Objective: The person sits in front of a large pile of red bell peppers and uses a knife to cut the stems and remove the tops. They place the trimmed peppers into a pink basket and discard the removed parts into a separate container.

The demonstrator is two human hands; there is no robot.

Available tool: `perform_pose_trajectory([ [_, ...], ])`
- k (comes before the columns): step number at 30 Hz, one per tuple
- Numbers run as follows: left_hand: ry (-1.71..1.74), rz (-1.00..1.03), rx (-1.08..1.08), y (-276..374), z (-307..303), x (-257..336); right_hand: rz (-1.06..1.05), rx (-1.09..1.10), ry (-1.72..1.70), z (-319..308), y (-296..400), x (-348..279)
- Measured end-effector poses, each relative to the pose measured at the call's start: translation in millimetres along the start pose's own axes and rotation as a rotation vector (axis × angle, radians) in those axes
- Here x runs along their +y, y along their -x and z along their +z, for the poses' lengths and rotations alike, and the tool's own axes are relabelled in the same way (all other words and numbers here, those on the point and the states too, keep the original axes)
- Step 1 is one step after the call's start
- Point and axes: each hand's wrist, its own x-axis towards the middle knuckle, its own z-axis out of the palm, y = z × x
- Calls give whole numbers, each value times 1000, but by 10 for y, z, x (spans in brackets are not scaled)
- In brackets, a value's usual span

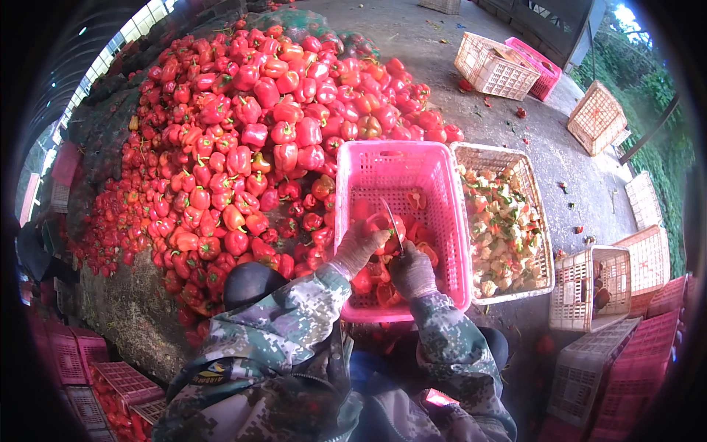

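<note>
My left hand (358,248), in a worn glove, holds a red bell pepper (378,224) over a pink plastic crate (458,243). My right hand (411,271), gloved too, grips a knife (392,218) whose blade points up and away, against or close beside the pepper; the exact contact is blurred. Cut red pepper pieces (386,295) lie in the crate beneath both hands. To its right, a white plastic crate (547,243) holds pepper cores and seed clusters (500,232). A large heap of whole red bell peppers (265,127) rises left of and beyond the pink crate.
Several empty-looking crates lie about on the right, among them a tipped white crate (591,287) and another white crate (494,66). Pink crates (635,364) are stacked at lower right. Crates of red peppers (119,409) stand at lower left. Scraps dot the concrete floor (580,193).
</note>
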Motion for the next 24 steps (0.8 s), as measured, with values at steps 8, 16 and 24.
perform_pose_trajectory([
  [8, -318, 459, -7, 60, 21, -109, 342, -369, 299, 260, -117, 326],
  [16, -417, 333, -14, -16, -327, -252, 182, -36, -803, -15, -71, 41],
  [24, -335, 406, -163, 167, -198, -60, 506, -359, -1120, -152, -177, -163],
])
